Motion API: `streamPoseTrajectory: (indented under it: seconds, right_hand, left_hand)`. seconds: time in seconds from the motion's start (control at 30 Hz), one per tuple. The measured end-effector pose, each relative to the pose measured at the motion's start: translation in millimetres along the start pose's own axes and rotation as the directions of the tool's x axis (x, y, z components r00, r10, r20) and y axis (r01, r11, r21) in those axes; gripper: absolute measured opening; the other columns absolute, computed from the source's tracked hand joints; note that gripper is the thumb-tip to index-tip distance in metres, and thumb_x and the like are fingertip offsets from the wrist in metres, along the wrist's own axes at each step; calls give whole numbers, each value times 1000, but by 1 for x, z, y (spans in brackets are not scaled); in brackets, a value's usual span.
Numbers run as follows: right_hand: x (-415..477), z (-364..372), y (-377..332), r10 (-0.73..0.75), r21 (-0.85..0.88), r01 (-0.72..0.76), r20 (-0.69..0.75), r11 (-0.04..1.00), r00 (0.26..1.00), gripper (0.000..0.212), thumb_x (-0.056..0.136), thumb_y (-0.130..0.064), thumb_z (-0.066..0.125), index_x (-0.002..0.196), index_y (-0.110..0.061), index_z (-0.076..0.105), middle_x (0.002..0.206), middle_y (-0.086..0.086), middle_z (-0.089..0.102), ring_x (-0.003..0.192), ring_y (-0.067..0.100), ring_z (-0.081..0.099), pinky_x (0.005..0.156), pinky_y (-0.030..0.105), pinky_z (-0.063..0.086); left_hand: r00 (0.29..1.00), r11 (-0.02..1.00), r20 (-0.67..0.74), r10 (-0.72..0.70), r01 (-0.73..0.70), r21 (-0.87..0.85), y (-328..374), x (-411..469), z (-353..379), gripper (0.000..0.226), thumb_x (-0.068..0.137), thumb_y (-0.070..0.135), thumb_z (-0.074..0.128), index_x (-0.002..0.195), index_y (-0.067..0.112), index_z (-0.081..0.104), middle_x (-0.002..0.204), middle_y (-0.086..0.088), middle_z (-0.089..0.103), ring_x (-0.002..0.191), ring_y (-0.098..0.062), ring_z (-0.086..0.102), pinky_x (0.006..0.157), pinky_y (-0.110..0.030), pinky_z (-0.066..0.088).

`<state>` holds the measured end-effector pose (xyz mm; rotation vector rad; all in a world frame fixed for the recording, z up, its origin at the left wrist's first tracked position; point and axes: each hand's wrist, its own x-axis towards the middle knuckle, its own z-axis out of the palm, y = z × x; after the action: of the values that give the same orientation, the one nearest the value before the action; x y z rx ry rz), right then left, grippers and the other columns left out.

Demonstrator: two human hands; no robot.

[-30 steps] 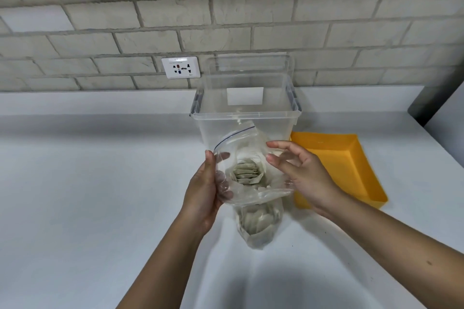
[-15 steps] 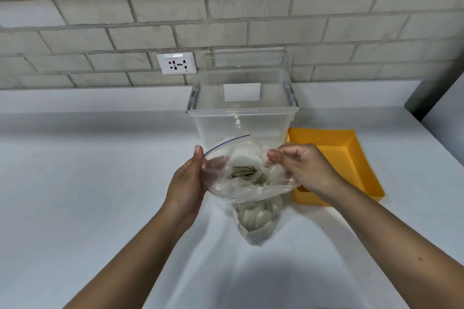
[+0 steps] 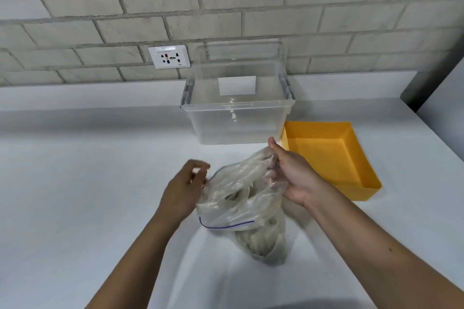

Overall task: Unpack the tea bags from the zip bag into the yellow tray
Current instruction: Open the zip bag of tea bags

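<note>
Zip bag [image 3: 238, 198], seemingly open, near tray [image 3: 324, 155].

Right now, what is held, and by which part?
The right hand grips the zip bag by its mouth's right side; whether the left hand pinches the left edge is unclear.

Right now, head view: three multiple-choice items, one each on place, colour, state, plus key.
1. The yellow plastic tray sits where, relative to the clear plastic storage bin?
A) inside it
B) to its left
C) to its right

2. What colour is the zip line on the clear plastic zip bag?
A) red
B) blue
C) green

3. What is the right hand doing?
A) grips the zip bag's rim
B) lies flat on the counter
C) holds the tray

Key:
1 C, the tray stands beside the bin's right front corner.
2 B, a blue line edges the bag's mouth.
3 A, its fingers curl round the bunched rim.
</note>
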<state>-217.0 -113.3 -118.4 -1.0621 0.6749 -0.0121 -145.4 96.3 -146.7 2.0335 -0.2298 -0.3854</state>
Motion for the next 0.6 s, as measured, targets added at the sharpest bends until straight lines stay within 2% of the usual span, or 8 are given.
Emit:
streamPoseTrajectory:
  seconds: [0.07,0.17,0.23,0.3,0.4,0.47,0.5,0.6]
  right_hand:
    - [5,0,-2,-22,-78,23,9,997,1000,34,91,-46,61,74,-17,57,52,-2,50,40,11,43,43,22,41]
    - [7,8,-4,-49,-147,55,41,988,998,36,90,-51,60,78,-16,61,55,-2,53,44,12,45,46,23,43]
    - [5,14,-6,-66,-143,70,32,987,997,41,87,-55,61,92,-15,65,72,2,65,60,16,60,59,29,50]
    - [-1,14,-8,-147,-222,147,16,964,989,44,84,-57,63,106,-19,63,101,4,67,84,19,65,69,32,52]
    - [-19,4,3,-466,-696,344,15,631,885,53,81,-57,66,120,-25,50,120,-3,48,102,13,54,79,32,50]
    - [-37,0,12,-587,-894,318,79,315,805,62,77,-66,61,124,-30,42,117,-8,41,105,8,47,77,31,46]
    - [-45,0,14,-555,-914,287,86,286,828,65,76,-72,56,123,-30,41,112,-9,46,100,7,50,73,32,47]
    - [-59,2,13,-330,-823,197,13,532,944,78,67,-83,43,122,-28,43,91,-5,60,83,10,60,74,33,50]
  left_hand:
    - [994,995,-57,98,-99,-25,18,2,-4,19,101,35,49,99,38,67,95,10,72,83,-10,69,85,-36,54]
    - [961,979,200,192,-201,29,48,-7,-1,15,92,44,64,106,39,66,104,20,69,91,2,66,82,-22,50]
    - [913,933,353,206,-293,212,51,-11,11,35,84,40,75,116,40,61,109,20,63,88,4,62,78,-21,50]
    - [922,904,314,228,-320,284,44,-9,20,29,85,40,73,112,37,62,103,16,64,80,-2,62,77,-29,53]
    - [957,946,214,197,-242,215,30,-4,16,21,90,47,67,76,33,61,74,10,65,63,-10,59,64,-23,48]
    - [962,968,222,157,-194,157,25,-5,13,31,93,46,63,73,22,63,64,6,59,57,-11,51,59,-21,42]
    - [965,976,224,137,-169,134,23,-6,12,37,94,47,60,78,14,66,63,2,57,56,-12,49,60,-23,41]
    - [980,997,198,11,4,-77,23,-10,13,48,98,46,55,89,1,69,54,-4,53,46,-17,45,52,-24,42]
